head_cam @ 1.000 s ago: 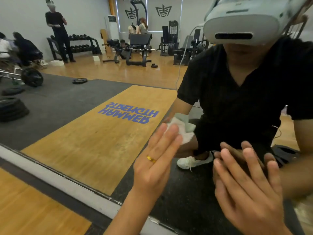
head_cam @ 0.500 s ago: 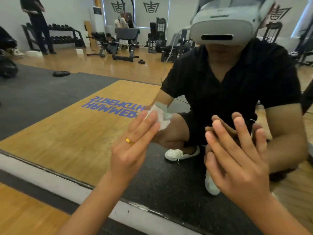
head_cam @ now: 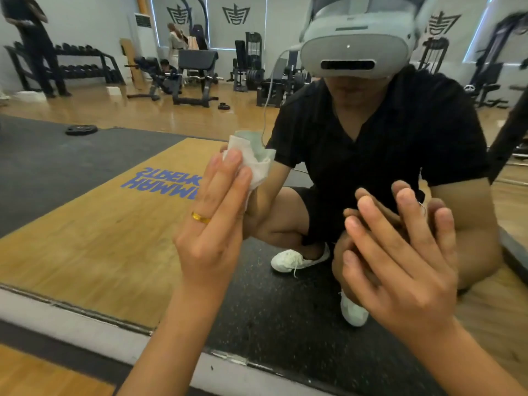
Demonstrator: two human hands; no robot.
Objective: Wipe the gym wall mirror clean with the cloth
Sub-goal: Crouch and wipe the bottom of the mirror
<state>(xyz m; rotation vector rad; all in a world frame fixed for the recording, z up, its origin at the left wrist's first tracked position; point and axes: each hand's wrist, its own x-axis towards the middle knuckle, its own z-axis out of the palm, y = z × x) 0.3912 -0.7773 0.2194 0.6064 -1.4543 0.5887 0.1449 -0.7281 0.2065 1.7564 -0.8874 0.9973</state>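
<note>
The wall mirror (head_cam: 85, 212) fills the view and reflects me crouching in front of it. My left hand (head_cam: 211, 232), wearing a gold ring, presses a crumpled white cloth (head_cam: 258, 167) against the glass with straight fingers. The cloth sticks out past the fingertips, and its pale green reflection shows just behind it. My right hand (head_cam: 400, 267) lies flat on the glass to the right, fingers spread and straight, meeting its own reflection.
The mirror's grey bottom frame (head_cam: 71, 318) runs diagonally across the lower view, with wooden floor (head_cam: 43, 375) below it. Reflected in the glass are a wooden platform with blue lettering, black rubber matting, weight benches, a dumbbell rack and other people far behind.
My left hand has slid the cloth up and to the left on the glass, over the end of the blue lettering. My right hand has stayed flat on the mirror.
</note>
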